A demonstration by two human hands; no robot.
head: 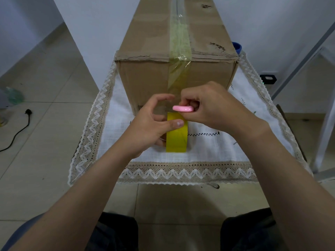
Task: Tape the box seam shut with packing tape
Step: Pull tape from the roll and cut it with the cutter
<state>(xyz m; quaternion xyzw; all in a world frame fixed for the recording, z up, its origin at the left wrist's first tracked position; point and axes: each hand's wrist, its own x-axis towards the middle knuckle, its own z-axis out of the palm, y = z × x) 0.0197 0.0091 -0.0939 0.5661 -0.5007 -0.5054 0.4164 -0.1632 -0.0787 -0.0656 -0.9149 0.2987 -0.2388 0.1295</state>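
Cardboard box (176, 51) upright on a lace-edged white cloth (208, 142), seam on top running away from the camera; yellowish packing tape strip (179, 42) already laid along that seam, folded over the near top edge and down the front face, a little wrinkled at the corner; strip taut from the front face down to the tape roll (176, 136), held just in front of the box above the cloth, not yet severed. Left hand (154, 124) closed on the roll, thumb pressed across its outer face, other fingers curled behind and partly hidden. Right hand (208, 104) closed, pinching a small pink cutter (183, 108) flat between thumb and fingers, poised right at the strip just above the roll; blade itself too small to make out, contact with the tape not clear. Step in hand, by the look of it: cutting the tape free, the seam run seemingly done. Next move likely calls for tension kept by the left hand, a clean pass of the cutter straight across the strip's width, then the loose tail pressed flat to the front face and the corner wrinkles smoothed. Beyond the cloth: tiled floor, a black power cord (18, 131) at far left, a blue object (237, 47) behind the box's right corner.
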